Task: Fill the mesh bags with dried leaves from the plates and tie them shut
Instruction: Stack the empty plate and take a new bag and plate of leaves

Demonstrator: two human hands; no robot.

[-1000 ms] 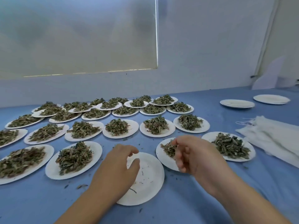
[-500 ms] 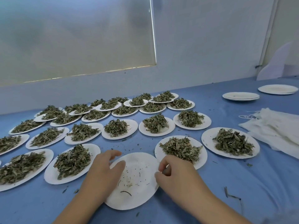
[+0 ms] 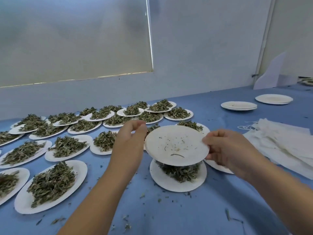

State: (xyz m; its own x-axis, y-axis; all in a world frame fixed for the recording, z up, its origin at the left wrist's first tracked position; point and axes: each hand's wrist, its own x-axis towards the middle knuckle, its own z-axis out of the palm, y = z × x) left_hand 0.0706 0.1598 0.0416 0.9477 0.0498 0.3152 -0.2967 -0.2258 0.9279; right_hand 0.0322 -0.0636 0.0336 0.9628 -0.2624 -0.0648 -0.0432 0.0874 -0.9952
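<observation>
- Since half a second ago the empty plate point(image 3: 176, 145) has left the blue table point(image 3: 186, 214). It now hangs between our hands, tilted towards us, over a full plate point(image 3: 177, 187).
- Dried leaves point(image 3: 50, 182) sit heaped on many plates point(image 3: 23, 204), spread left of and beyond our left hand. We judge them light, brittle and quick to scatter, so they are best scooped in loose handfuls.
- A pile of white mesh bags point(image 3: 279, 143) lies just right of our right hand. They look soft and limp, and we would take each at its mouth, by the string.
- Stacked spare plates point(image 3: 238, 106) rest well beyond our right hand.
- The held plate looks thin and light, so holding it by the rim should be enough.
- Our right hand point(image 3: 227, 150) turns inward at the wrist, fingers and thumb pinching the plate's right rim.
- Our left hand point(image 3: 128, 143) is raised, fingers curled at the left rim. We cannot tell whether it grips.
- Only crumbs point(image 3: 176, 155) remain on the held plate.
</observation>
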